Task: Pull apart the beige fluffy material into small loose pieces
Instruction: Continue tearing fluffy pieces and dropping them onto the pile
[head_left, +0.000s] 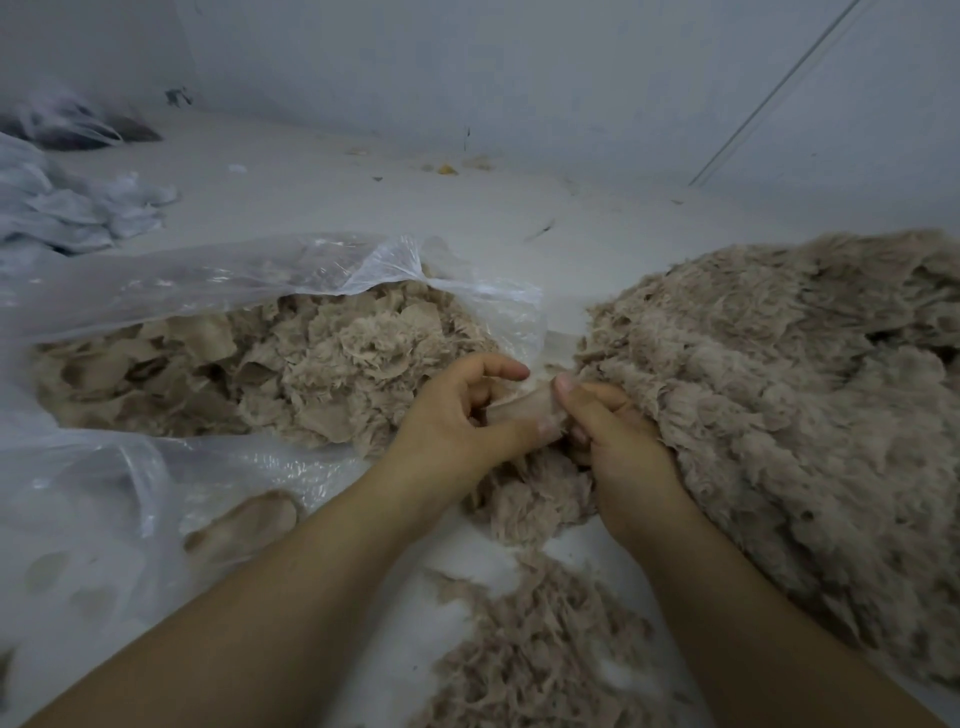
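Note:
A big heap of beige fluffy material (795, 410) lies on the right of the white surface. A small beige piece (530, 405) is held between both hands in the middle. My left hand (457, 421) pinches its left end with thumb and fingers. My right hand (613, 431) grips its right end, thumb on top, resting against the heap. An open clear plastic bag (322, 270) on the left holds several torn beige pieces (291, 364). More loose shreds (530, 649) lie below my hands, between my forearms.
Crumpled white plastic or cloth (62, 208) sits at the far left. A dark bundle (78, 127) lies in the back left corner. Small scraps (447, 167) dot the floor by the wall. A thin rod (769, 98) leans at the back right.

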